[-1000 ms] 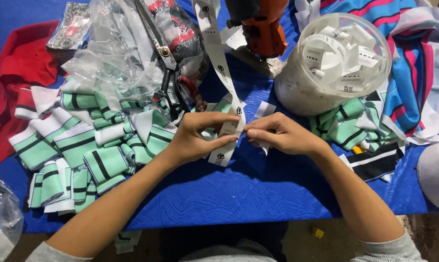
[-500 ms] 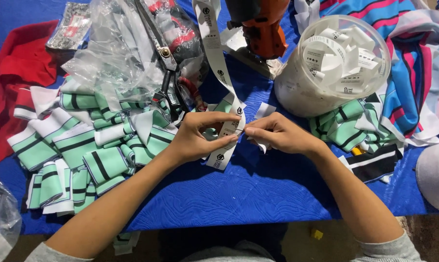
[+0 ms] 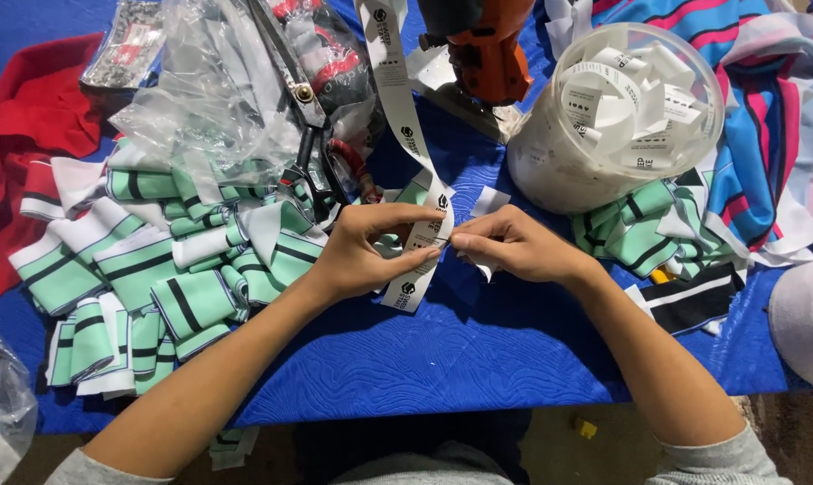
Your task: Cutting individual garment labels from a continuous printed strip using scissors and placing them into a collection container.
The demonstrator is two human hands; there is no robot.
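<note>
Both the left hand (image 3: pixel 370 256) and the right hand (image 3: pixel 514 247) pinch the white label ribbon (image 3: pixel 413 144), which runs toward 12 o'clock, keeping it taut, the tub of cut labels (image 3: pixel 617 117) within reach at 2 o'clock.

Left hand (image 3: pixel 370 247) and right hand (image 3: pixel 514 247) pinch a white label strip (image 3: pixel 397 90) over the blue table (image 3: pixel 442 359)

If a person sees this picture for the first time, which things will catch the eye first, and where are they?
In the middle, the left hand and the right hand pinch a long white label tape that runs up to the top edge. Left of them lies a pile of mint-green striped fabric pieces on the blue table cover. At the upper right stands a clear tub of cut white labels.
</note>
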